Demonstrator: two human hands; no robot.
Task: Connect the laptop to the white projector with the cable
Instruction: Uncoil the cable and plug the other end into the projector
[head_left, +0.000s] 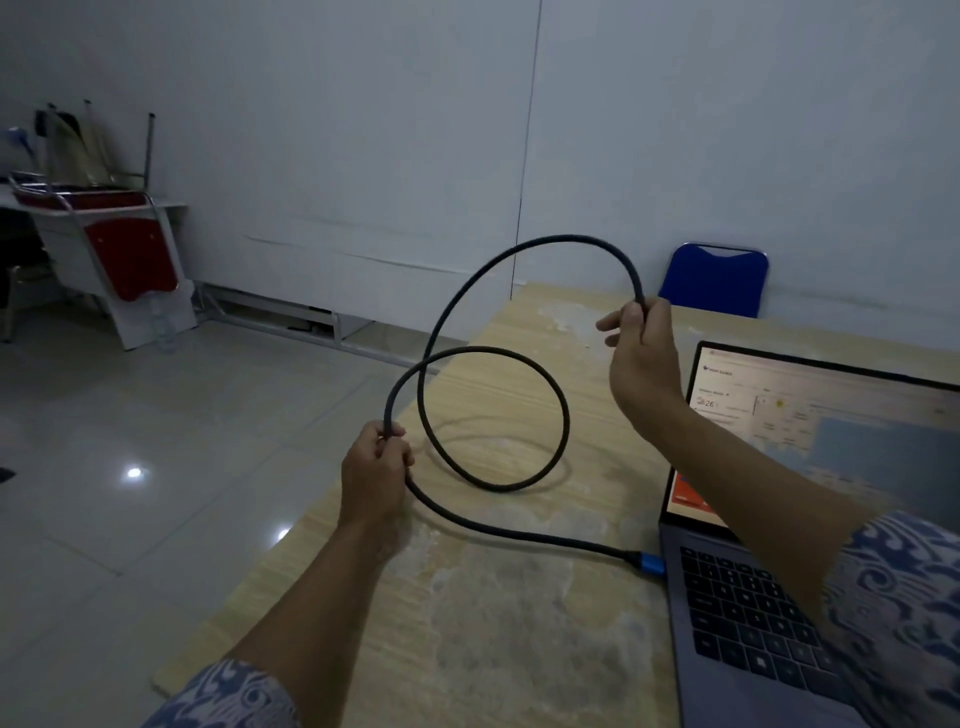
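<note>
Both hands are clamped on the cable (563, 415): the left hand (375, 470), low and left of centre, has its fingers curled round it in a fist, and the right hand (641, 345), higher and right of centre, pinches it between thumb and fingers. Between the two grips the dark cable rises from the left fist, sweeps round in a full loop in the middle of the frame, crosses itself just above and right of the left hand, then arches high toward the wall before dropping into the right hand. The bottom of the loop hangs close to the table (519, 623), where its shadow shows. Below the left fist the cable runs down and to the right along the tabletop to a blue plug (652, 564), which meets the left edge of the laptop (753, 613) at lower right. The laptop is open, its screen lit, and the right forearm crosses in front of the screen. Patterned blue and white sleeves (904, 613) show at the bottom edge. A blue chair (714, 278) stands behind the table's far edge, beyond the right hand. At upper left a red chair (130, 254) lies upturned on a white desk (171, 207).
</note>
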